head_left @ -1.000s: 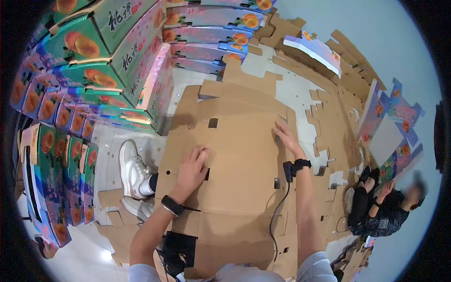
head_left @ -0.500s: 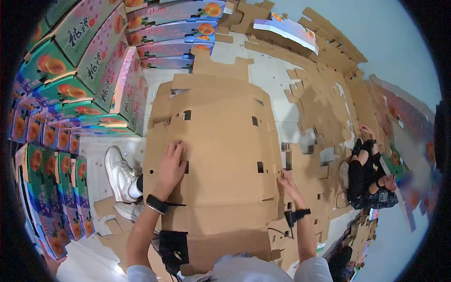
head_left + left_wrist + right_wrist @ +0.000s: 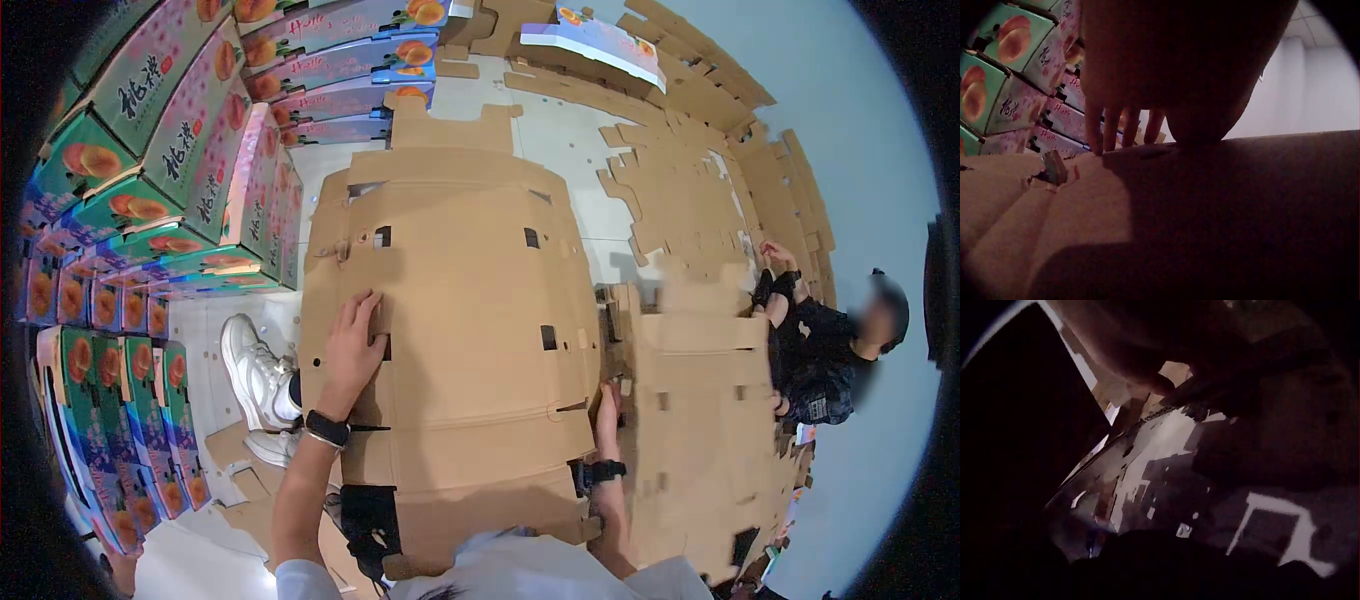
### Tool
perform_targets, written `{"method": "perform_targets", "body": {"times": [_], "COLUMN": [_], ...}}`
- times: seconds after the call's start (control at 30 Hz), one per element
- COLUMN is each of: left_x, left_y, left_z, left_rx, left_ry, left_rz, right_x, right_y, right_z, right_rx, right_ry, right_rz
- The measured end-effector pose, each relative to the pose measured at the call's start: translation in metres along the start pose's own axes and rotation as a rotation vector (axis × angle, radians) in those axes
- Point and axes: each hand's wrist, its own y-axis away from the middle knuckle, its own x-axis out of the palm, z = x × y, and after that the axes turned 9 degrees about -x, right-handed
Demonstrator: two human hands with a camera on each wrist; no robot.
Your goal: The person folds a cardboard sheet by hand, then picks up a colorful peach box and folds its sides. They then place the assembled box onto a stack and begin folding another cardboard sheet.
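A large brown cardboard sheet [image 3: 470,330] with square cut-outs lies flat in front of me in the head view. My left hand [image 3: 355,345] rests on its left part beside a cut-out, fingers extended. In the left wrist view the fingertips of the left hand [image 3: 1125,128] touch the cardboard surface [image 3: 1085,206]. My right hand [image 3: 608,405] is low at the sheet's right edge, between it and another big cardboard sheet [image 3: 700,400] on the right. Its fingers are partly hidden, and the right wrist view is dark; whether it grips an edge cannot be told.
Printed peach boxes [image 3: 190,150] are stacked at the left, with more upright boxes [image 3: 130,420] below. White shoes [image 3: 250,370] stand left of the sheet. Cut cardboard [image 3: 680,190] covers floor at the upper right. A person in dark clothes [image 3: 815,360] sits at the far right.
My right hand has moved down along the sheet's right side and closer to its edge. The big sheet at the right has come into view there. The left hand stays on the cardboard.
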Motion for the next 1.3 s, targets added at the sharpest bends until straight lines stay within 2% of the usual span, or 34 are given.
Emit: {"method": "perform_targets", "body": {"times": [0.03, 0.07, 0.1, 0.13, 0.2, 0.23, 0.27, 0.3, 0.33, 0.4, 0.43, 0.47, 0.53, 0.6, 0.63, 0.7, 0.73, 0.8, 0.83, 0.9, 0.93, 1.0, 1.03, 1.1, 1.13, 1.2, 1.3], "left_x": [0.001, 0.002, 0.002, 0.002, 0.002, 0.001, -0.001, -0.002, -0.002, 0.0, 0.001, 0.003, 0.005, 0.006, 0.005, 0.002, 0.002, 0.001, 0.001, 0.002, 0.001, 0.001, 0.001, 0.0, -0.001, -0.003, -0.004], "left_y": [0.0, -0.001, -0.001, -0.001, -0.001, 0.0, 0.001, 0.001, 0.0, -0.001, -0.001, -0.001, -0.001, -0.002, -0.003, -0.003, -0.003, -0.002, -0.001, 0.0, 0.0, 0.001, 0.001, 0.001, 0.001, 0.001, 0.003], "left_z": [0.001, 0.002, 0.003, 0.004, 0.006, 0.006, 0.004, 0.003, 0.004, 0.005, 0.007, 0.01, 0.015, 0.018, 0.018, 0.017, 0.016, 0.012, 0.01, 0.006, 0.006, 0.005, 0.005, 0.006, 0.006, 0.004, 0.001], "left_rx": [0.001, -0.003, -0.007, -0.007, -0.035, -0.036, -0.05, -0.062, -0.062, -0.029, -0.029, -0.018, -0.009, 0.008, 0.007, 0.001, 0.0, 0.005, 0.005, 0.005, 0.006, -0.044, -0.044, -0.03, -0.031, -0.008, -0.024], "left_ry": [0.001, 0.024, 0.047, 0.046, 0.042, 0.04, 0.028, 0.017, 0.017, 0.015, 0.016, 0.006, -0.003, 0.022, 0.022, 0.036, 0.037, 0.027, 0.028, 0.005, 0.006, 0.065, 0.067, 0.055, 0.055, 0.029, 0.031], "left_rz": [0.0, 0.007, 0.015, 0.016, 0.024, 0.027, 0.033, 0.04, 0.042, 0.029, 0.03, 0.026, 0.023, 0.033, 0.034, 0.057, 0.059, 0.034, 0.035, 0.002, 0.003, 0.013, 0.013, 0.006, 0.004, -0.002, -0.003], "right_x": [0.002, -0.008, -0.021, -0.02, -0.008, 0.002, 0.018, 0.025, 0.023, 0.018, 0.019, 0.021, 0.017, -0.006, -0.016, -0.034, -0.037, -0.039, -0.046, -0.056, -0.051, -0.041, -0.038, -0.033, -0.03, -0.019, -0.005], "right_y": [-0.001, -0.02, -0.051, -0.05, -0.04, -0.021, 0.014, 0.035, 0.038, 0.042, 0.044, 0.046, 0.039, 0.01, 0.002, -0.012, -0.017, -0.026, -0.038, -0.07, -0.076, -0.088, -0.096, -0.108, -0.113, -0.125, -0.135], "right_z": [0.0, -0.036, -0.108, -0.127, -0.149, -0.129, -0.069, -0.033, -0.032, -0.029, -0.011, 0.018, 0.018, -0.027, -0.028, -0.028, -0.01, 0.038, 0.034, 0.009, 0.002, -0.013, -0.021, -0.029, -0.029, -0.024, -0.021], "right_rx": [-0.04, -0.01, -0.116, -0.114, 0.06, 0.064, 0.039, 0.012, 0.014, -0.44, -0.439, -0.126, 0.189, 0.354, 0.355, 0.08, 0.083, -0.009, -0.008, -0.237, -0.237, -0.546, -0.547, -0.726, -0.728, -0.492, -0.401], "right_ry": [0.025, 0.126, 0.091, 0.09, -0.253, -0.253, -0.244, -0.235, -0.235, 0.349, 0.35, 0.093, -0.164, -0.235, -0.234, 0.299, 0.3, 1.037, 1.037, 0.947, 0.949, 0.801, 0.802, 1.049, 1.049, 1.154, 1.173], "right_rz": [-0.012, 0.034, 0.09, 0.089, 0.197, 0.197, 0.228, 0.258, 0.255, 0.336, 0.335, 0.386, 0.426, 0.508, 0.507, 0.769, 0.768, 0.678, 0.677, 0.444, 0.443, 0.352, 0.352, 0.51, 0.511, 0.534, 0.619]}}
